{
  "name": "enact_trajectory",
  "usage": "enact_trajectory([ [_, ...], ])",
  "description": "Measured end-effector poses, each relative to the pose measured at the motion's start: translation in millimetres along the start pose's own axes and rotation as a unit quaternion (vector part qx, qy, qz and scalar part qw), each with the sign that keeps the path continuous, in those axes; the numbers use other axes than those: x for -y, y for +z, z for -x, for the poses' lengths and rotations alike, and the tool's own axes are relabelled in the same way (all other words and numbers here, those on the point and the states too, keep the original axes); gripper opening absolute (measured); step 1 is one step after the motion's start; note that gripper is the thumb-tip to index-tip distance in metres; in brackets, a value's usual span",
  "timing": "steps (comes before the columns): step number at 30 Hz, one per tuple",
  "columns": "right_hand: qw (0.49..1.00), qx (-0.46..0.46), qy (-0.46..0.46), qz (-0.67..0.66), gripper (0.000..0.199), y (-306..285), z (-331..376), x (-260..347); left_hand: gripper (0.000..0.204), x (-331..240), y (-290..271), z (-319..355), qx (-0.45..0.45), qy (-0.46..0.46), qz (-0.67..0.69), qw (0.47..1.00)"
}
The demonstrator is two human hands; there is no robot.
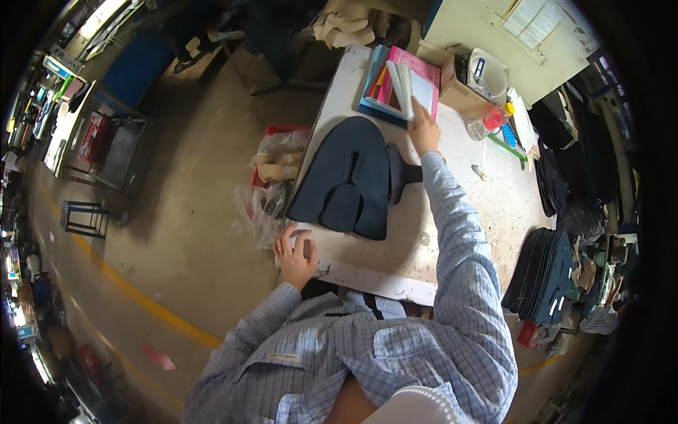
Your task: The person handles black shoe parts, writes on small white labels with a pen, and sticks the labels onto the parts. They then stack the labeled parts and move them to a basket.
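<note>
My right hand (424, 132) reaches across the table with its fingers closed on the lower end of a narrow white booklet (401, 83). The booklet is tilted over a pink folder (420, 67) and a blue folder (376, 83). At the table's near left corner, my left hand (295, 260) has its fingers curled; what lies under them is partly hidden. Between my hands, large flat black cut pieces (346, 173) lie on the table, close to the left hand's fingertips. A smaller black piece (402, 173) sticks out from under their right side.
The white table (417, 247) also holds a cardboard box (462, 88), a white tub (489, 74) and a bottle with a yellow cap (487, 124). A red crate (279, 131) with plastic bags stands left of it. Stacked black pieces (540, 272) are at right.
</note>
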State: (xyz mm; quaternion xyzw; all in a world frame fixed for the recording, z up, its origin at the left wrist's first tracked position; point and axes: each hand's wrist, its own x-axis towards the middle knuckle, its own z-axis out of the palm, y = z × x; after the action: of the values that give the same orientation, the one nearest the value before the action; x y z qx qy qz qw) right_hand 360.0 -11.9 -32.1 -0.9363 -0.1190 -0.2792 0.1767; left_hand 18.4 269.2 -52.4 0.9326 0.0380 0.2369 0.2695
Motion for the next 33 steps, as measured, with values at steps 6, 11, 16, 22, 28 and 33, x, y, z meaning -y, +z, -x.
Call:
enact_trajectory([
  [6, 0.973, -0.2, 0.064, -0.1, 0.03, -80, -17, -16, 0.02, 6, 3, 4, -0.018, -0.018, 0.012, 1.0],
  [11, 0.85, -0.193, 0.248, -0.423, 0.026, -181, 17, 3, 0.025, 14, 5, 3, -0.035, -0.012, 0.033, 0.999],
  [16, 0.791, -0.136, 0.287, -0.523, 0.033, -224, 66, 74, 0.034, 16, 4, 7, -0.059, -0.029, 0.027, 0.997],
  [22, 0.747, -0.025, 0.344, -0.569, 0.031, -220, 98, 140, 0.067, 14, 4, 5, -0.083, -0.072, 0.074, 0.991],
  [28, 0.783, 0.138, 0.327, -0.511, 0.035, -210, 127, 191, 0.106, 3, -20, -4, -0.098, 0.058, 0.107, 0.988],
  [33, 0.693, 0.266, 0.289, -0.604, 0.028, -206, 143, 251, 0.103, -22, -61, -7, -0.134, 0.133, 0.011, 0.982],
])
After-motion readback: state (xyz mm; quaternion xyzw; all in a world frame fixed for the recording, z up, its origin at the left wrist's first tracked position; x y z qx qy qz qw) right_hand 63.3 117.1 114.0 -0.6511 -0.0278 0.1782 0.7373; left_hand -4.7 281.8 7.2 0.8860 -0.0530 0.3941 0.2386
